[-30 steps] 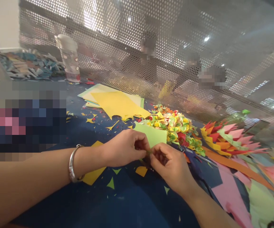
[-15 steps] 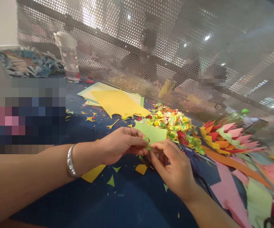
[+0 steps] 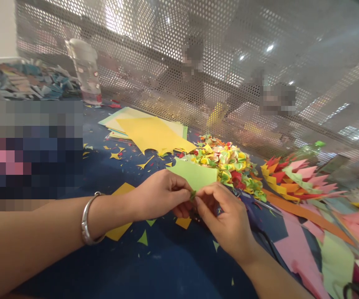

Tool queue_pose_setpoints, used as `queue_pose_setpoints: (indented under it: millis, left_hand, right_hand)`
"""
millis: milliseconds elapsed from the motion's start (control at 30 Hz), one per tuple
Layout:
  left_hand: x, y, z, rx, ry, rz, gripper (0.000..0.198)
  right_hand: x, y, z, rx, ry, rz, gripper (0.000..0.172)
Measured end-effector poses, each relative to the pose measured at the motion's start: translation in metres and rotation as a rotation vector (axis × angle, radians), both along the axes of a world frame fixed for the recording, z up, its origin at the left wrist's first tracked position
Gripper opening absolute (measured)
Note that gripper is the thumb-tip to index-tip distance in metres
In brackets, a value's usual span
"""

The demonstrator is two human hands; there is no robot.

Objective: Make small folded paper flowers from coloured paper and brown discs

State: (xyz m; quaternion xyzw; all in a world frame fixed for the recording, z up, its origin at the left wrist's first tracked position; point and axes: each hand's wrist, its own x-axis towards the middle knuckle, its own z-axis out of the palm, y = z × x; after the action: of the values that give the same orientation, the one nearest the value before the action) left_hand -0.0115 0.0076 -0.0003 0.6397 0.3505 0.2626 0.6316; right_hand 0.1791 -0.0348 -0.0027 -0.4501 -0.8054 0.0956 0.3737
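Between the fingertips of both hands sits a small green piece of paper (image 3: 193, 195), mostly hidden by the fingers. My left hand (image 3: 167, 193), with a silver bangle on its wrist, pinches it from the left. Closed in a pinch from the right is my right hand (image 3: 227, 218). Just beyond the fingers lies a larger light green paper sheet (image 3: 196, 172) with a cut-out edge. Behind it rises a heap of small folded paper pieces (image 3: 225, 160) in yellow, green, red and white. Under the left wrist is a yellow paper piece (image 3: 121, 230).
Yellow paper (image 3: 154, 133) tops a sheet stack. Scissors (image 3: 268, 205) lie by the right hand. Pink paper (image 3: 300, 249) and spiky paper pieces (image 3: 304, 178) fill the right. A bottle (image 3: 87, 74) stands back left. A perforated screen (image 3: 154, 45) borders the table (image 3: 173, 265).
The green piece between my fingertips shows less and looks smaller and more tightly pinched. My left fingers have curled closer around it, and the left forearm has shifted slightly.
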Motion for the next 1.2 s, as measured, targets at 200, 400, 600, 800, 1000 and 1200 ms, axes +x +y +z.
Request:
queue_pose_setpoints:
  millis: [200,400,600,800,1000,1200]
  left_hand:
    - [-0.0026,-0.0021,0.0027,0.038,0.033,-0.022,0.02]
    - [-0.0043,-0.0059,0.003,0.244,0.193,-0.018,0.014]
    - [-0.0036,-0.005,-0.0005,0.293,0.178,0.025,0.015]
    - [-0.0031,-0.0035,-0.0022,0.293,0.159,0.046,0.013]
    - [-0.0031,-0.005,0.001,0.26,0.149,0.03,0.013]
    - [-0.003,-0.0012,0.0029,0.165,0.114,-0.006,0.011]
  right_hand:
    - [-0.0009,-0.0008,0.0024,-0.056,0.011,-0.013,0.008]
    - [-0.0009,-0.0013,0.0028,-0.079,0.019,-0.039,0.009]
    - [-0.0008,-0.0015,0.0024,-0.135,0.059,-0.056,0.01]
    - [0.0006,-0.0017,-0.0001,-0.178,0.107,-0.079,0.011]
    - [0.0012,-0.0015,0.0006,-0.198,0.112,-0.049,0.012]
    - [0.0012,-0.0011,0.0012,-0.189,0.104,-0.033,0.012]
